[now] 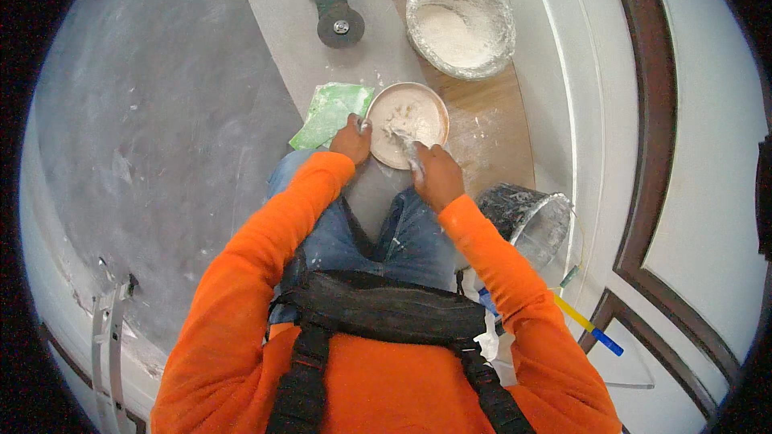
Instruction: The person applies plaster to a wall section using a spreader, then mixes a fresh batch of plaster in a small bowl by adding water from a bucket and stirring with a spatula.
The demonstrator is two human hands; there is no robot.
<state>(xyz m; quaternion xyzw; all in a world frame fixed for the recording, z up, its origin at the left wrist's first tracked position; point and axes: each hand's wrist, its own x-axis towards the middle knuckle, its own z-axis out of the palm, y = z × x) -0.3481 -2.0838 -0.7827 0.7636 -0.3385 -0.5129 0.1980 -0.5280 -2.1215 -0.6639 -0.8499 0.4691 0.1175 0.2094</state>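
Note:
Between my knees and the wall stands a round shallow bowl [444, 115] of wet, off-white plaster paste [408, 104]. My left hand [351, 141] is closed on the bowl's left rim, with the thumb near the edge. From the right, my right hand [439, 177] grips a small plaster-smeared hand tool [412, 154]. The tool's tip reaches into the paste; its exact shape is hard to make out. Beside the left hand lies a green plastic bag [334, 111] dusted with white powder, touching or close to the bowl.
An angle grinder [334, 12] with a coiled cord lies beyond the bowl. A bucket [505, 12] of white powder stands far right. By my right arm a black bucket [515, 205] lies tipped, near a yellow-and-blue handle [587, 321]. Part of a ladder [108, 337] shows lower left.

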